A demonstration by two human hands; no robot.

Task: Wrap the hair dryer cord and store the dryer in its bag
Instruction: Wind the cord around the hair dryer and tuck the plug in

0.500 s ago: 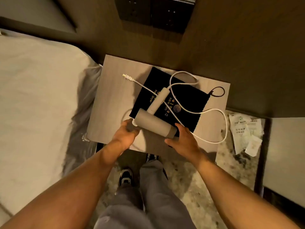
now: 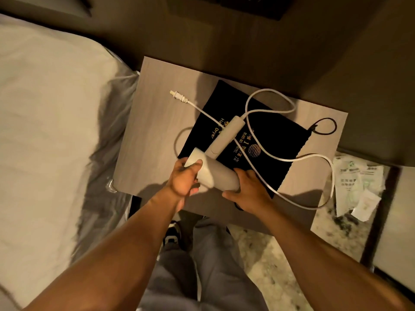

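Gripping the hair dryer (image 2: 219,176) at both ends of its barrel, the person stands at the near edge of the bedside table (image 2: 157,122). Left hand (image 2: 183,181): fingers curled partway around the pale end, thumb on top. Right hand (image 2: 249,191): fingers wrapped over the other end, which it hides. Barrel lies at the near corner of the black bag (image 2: 278,140); folded handle points away across the bag's gold lettering. Bag lies flat on the table, its drawstring loop (image 2: 325,126) at the far right. Cord (image 2: 314,156) unwrapped, looping across the bag and over the table's right edge; plug (image 2: 178,96) rests on bare tabletop far left. Bed (image 2: 49,122) borders the left; paper packets (image 2: 357,187) lie on the floor right.
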